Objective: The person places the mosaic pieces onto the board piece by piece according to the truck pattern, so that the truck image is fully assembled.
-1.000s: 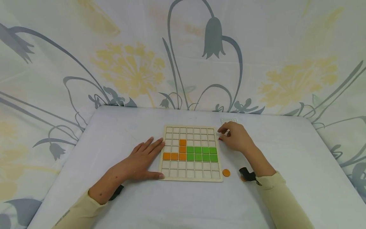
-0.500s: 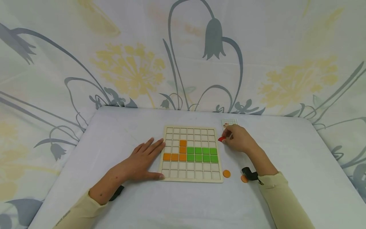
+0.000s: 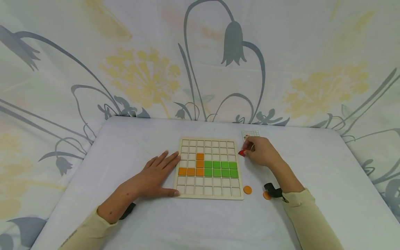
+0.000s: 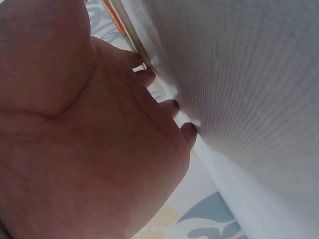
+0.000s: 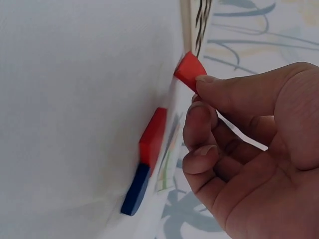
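Observation:
A square wooden grid board lies flat on the white cloth. Orange tiles form a stepped line on it, beside a block of green tiles. My left hand rests against the board's left edge, its fingers straight and the thumb at the near corner. Just off the board's right edge, my right hand pinches a small flat red piece between thumb and index finger. Its other fingers are curled, as the right wrist view shows. In that view a red block and a blue piece lie beyond the fingers.
Two orange discs lie right of the board: one disc near its corner, another disc partly under the black wrist camera. A small card with a printed grid lies behind the right hand. A patterned cloth rises behind the table.
My right hand has shifted slightly toward me, and its thumb and index finger have closed on the red piece, which now shows more. The printed card is less covered. My left hand stays put.

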Motion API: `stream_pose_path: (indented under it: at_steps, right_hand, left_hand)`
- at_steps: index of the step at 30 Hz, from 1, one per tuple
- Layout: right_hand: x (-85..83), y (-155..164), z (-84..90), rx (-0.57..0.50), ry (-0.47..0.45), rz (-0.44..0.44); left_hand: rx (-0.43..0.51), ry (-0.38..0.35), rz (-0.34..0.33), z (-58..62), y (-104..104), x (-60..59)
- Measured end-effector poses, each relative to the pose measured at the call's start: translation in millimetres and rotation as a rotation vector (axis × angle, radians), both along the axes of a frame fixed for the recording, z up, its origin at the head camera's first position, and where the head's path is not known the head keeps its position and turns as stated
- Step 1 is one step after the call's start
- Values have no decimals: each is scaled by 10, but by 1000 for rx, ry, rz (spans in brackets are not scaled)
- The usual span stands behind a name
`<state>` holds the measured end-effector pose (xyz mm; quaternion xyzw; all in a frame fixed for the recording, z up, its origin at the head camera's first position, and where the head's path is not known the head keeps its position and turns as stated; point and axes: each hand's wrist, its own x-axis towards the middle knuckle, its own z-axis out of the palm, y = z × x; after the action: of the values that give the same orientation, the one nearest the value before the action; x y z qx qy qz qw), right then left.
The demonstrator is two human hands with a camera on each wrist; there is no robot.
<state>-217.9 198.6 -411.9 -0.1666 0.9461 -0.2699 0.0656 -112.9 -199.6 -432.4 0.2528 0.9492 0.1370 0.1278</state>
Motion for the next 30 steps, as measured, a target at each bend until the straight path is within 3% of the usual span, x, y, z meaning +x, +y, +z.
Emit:
stream_pose_path:
  at_steps: [11, 21, 30]
  right_hand:
    - [88, -414, 140, -80, 18, 66]
    - [117, -907, 128, -180, -24, 159]
    - [135, -1318, 94, -210, 0, 202]
  left_hand:
    - [-5, -1, 0, 23, 1, 3]
    - [-10, -3, -3, 9, 9, 1]
    - [-1, 2, -9, 37, 2, 10]
